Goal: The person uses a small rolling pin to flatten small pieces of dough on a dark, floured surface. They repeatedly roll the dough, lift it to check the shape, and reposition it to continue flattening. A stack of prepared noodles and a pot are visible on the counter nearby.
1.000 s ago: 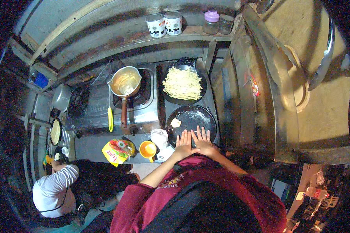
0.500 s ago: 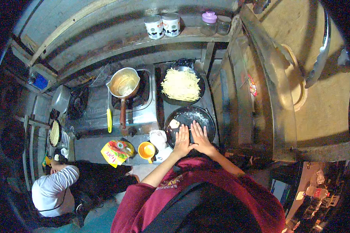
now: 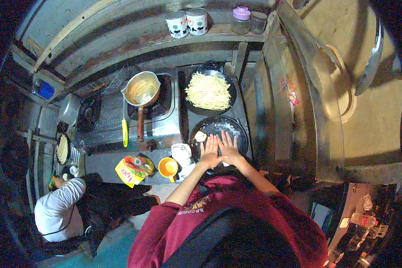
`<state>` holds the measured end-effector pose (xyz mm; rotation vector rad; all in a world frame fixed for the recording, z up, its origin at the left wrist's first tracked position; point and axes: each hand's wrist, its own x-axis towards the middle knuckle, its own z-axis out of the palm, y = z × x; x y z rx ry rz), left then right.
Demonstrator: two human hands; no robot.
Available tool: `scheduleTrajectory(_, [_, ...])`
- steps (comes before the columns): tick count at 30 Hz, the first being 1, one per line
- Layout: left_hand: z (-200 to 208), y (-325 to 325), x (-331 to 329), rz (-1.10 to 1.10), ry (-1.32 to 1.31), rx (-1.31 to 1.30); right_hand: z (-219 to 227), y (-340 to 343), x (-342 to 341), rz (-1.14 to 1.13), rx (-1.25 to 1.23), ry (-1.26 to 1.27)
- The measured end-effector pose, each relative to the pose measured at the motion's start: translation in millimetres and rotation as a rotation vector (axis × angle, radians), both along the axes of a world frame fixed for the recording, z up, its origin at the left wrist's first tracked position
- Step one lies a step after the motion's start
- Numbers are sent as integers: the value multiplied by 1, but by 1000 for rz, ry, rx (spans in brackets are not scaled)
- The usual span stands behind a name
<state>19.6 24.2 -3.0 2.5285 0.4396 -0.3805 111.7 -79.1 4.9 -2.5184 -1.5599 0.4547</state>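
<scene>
Both my hands lie flat, palms down and side by side, over a round black tray (image 3: 239,134) dusted with white flour. My left hand (image 3: 209,154) has its fingers stretched out, and its thumb meets that of my right hand (image 3: 229,149). The right fingers are straight and slightly spread. Whatever lies under the palms is hidden; a small pale bit (image 3: 225,164) peeps out below them. Left of my fingertips sits a small lump of dough (image 3: 200,136). Beyond this tray, a heap of pale yellow noodle-like strips (image 3: 207,92) rests on another black round pan.
Left of the tray stand a white plastic bag (image 3: 181,153), an orange mug (image 3: 168,167) and a yellow packet (image 3: 131,171). A saucepan (image 3: 141,89) sits on the stove beside a yellow-handled utensil (image 3: 125,134). A person (image 3: 60,210) crouches at lower left. Cans (image 3: 186,23) line the shelf.
My hands keep the same flat pose over the tray, with only a slight shift. A small pale bit now shows below the palms. The whole view has moved a little.
</scene>
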Motion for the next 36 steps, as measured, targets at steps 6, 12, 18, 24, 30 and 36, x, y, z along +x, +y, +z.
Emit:
scheduleTrajectory(6, [8, -11, -32, -84, 108, 45, 9, -31, -19, 55, -48, 109])
scheduleTrajectory(12, [-5, 0, -11, 32, -75, 195, 4, -4, 7, -65, -30, -39])
scheduleTrajectory(18, [21, -12, -40, -33, 204, 126, 19, -29, -12, -21, -304, 69])
scheduleTrajectory(24, [-8, -8, -31, 78, -266, 399, 10, -13, 12, -81, 123, -12])
scheduleTrajectory(30, [13, 0, -28, 220, -373, 191, 1, -27, 19, -201, 356, -40])
scheduleTrajectory(36, [4, 9, -10, 327, -366, 316, -4, -18, 18, -299, 500, -37])
